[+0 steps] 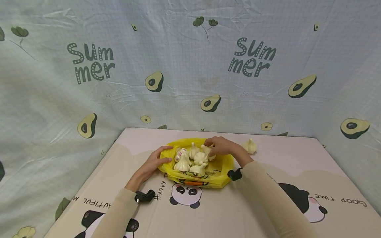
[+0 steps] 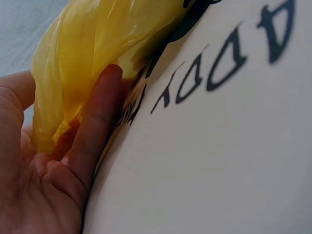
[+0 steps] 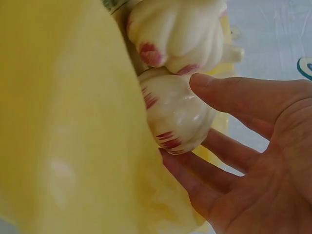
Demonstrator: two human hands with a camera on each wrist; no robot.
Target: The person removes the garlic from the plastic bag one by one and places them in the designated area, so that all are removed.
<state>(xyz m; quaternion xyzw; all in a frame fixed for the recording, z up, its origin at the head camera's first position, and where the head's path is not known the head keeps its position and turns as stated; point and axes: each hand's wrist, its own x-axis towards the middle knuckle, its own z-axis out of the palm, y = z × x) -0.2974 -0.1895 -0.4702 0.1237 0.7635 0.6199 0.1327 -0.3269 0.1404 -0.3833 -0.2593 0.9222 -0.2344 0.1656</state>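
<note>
A yellow plastic bag (image 1: 224,168) lies spread wide on the table, with several white garlic bulbs (image 1: 182,163) inside it. At the bag's left side, my left hand (image 1: 152,162) holds the plastic between thumb and fingers; the left wrist view shows the gathered yellow film (image 2: 73,63) there. My right hand (image 1: 222,146) reaches into the bag from the right and grips a garlic bulb (image 3: 178,114) with pinkish streaks, thumb on one side and fingers on the other. Another bulb (image 3: 180,34) touches it in the right wrist view.
One garlic bulb (image 1: 250,146) lies outside the bag, to the right near the table's back edge. The table cover (image 1: 226,211) has panda prints and lettering. A patterned curtain (image 1: 178,99) hangs behind the table and along its sides.
</note>
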